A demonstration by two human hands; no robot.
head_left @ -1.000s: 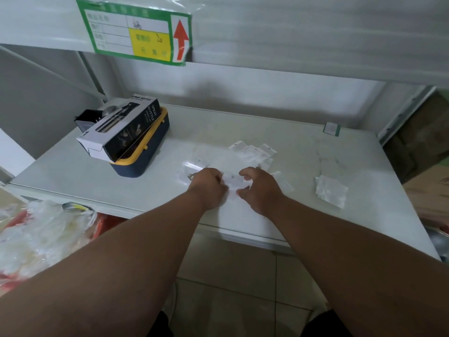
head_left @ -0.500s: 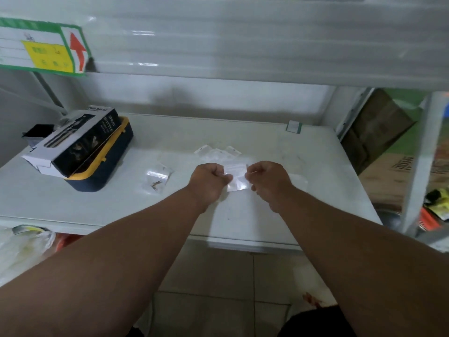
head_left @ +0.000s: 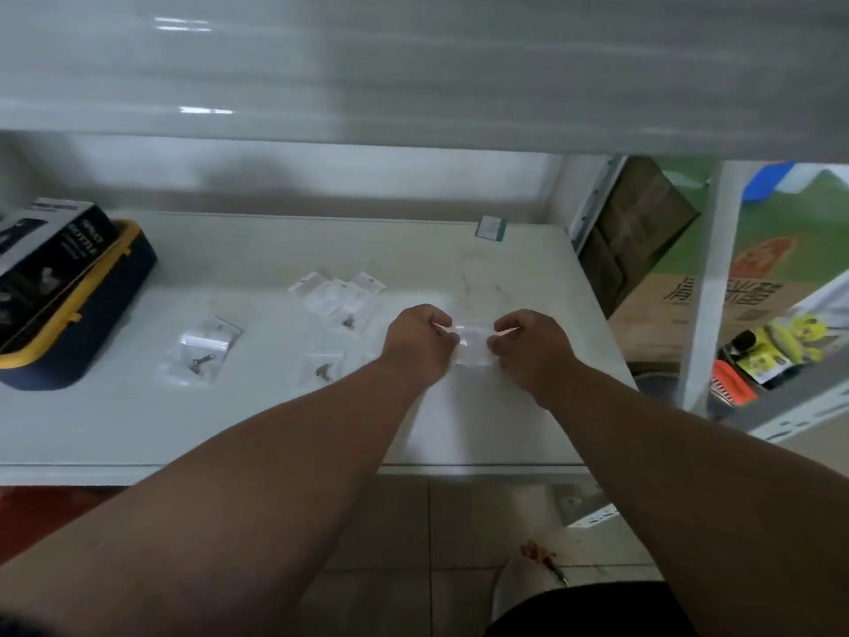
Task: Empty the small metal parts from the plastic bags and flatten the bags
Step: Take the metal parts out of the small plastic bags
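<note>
A small clear plastic bag (head_left: pixel 473 343) hangs stretched between my two hands above the right part of the white table (head_left: pixel 138 416). My left hand (head_left: pixel 420 344) pinches its left edge and my right hand (head_left: pixel 533 349) pinches its right edge. Whether it holds a part I cannot tell. On the table to the left lie a bag with a small metal part (head_left: pixel 200 354), another bag with a part (head_left: pixel 325 367), and a loose cluster of clear bags (head_left: pixel 335 294) with one metal part (head_left: pixel 349 321) at its near edge.
A black and white box (head_left: pixel 41 259) lies on a navy case with a yellow rim (head_left: pixel 92 324) at the table's left end. A small green-edged tag (head_left: pixel 490 227) sits at the back right. A shelf (head_left: pixel 413 75) overhangs the table. Cardboard boxes (head_left: pixel 643 232) stand to the right.
Both hands lifted the bag off the table and moved right with it, pulling it taut between them. The view swung right, so the box and case slid to the left edge.
</note>
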